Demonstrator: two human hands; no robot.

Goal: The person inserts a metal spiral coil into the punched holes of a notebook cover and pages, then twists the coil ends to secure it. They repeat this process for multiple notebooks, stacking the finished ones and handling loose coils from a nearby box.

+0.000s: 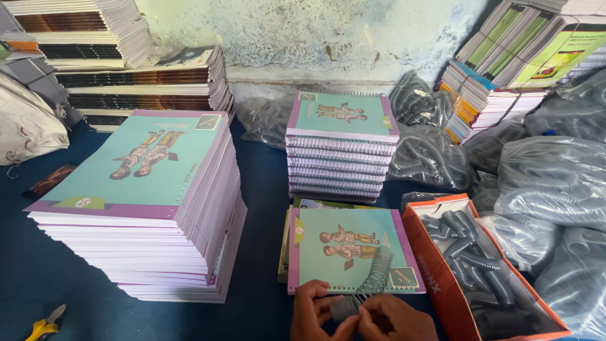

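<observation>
Near centre, a teal-covered notebook with purple border lies flat on the blue floor, on top of a short pile; cover shows two cartoon figures and a small green label patch in its near right corner. A grey spiral binding coil lies across its near right part, running down to the hands at the near edge.

Left hand curled, fingers closed around the near end of the coil. Right hand also curled, fingertips pinching the same end just beside the left; the two hands touch.

Just right of the notebook, an orange cardboard box, open, long and narrow, full of grey coils. Further right and far right, clear plastic bags stuffed with more grey coils.

Far centre, a stack of bound notebooks, same teal cover, spiral edges facing near. Left, a tall stack of unbound notebooks, same teal cover with purple strip, green label patch at its near left corner and another at its far right.

Far left, dark-and-white stacks of paper blocks against the wall. Far right, tied bundles of books with green and yellow covers. Near left corner, yellow-handled pliers on the floor. White sack at left edge.
</observation>
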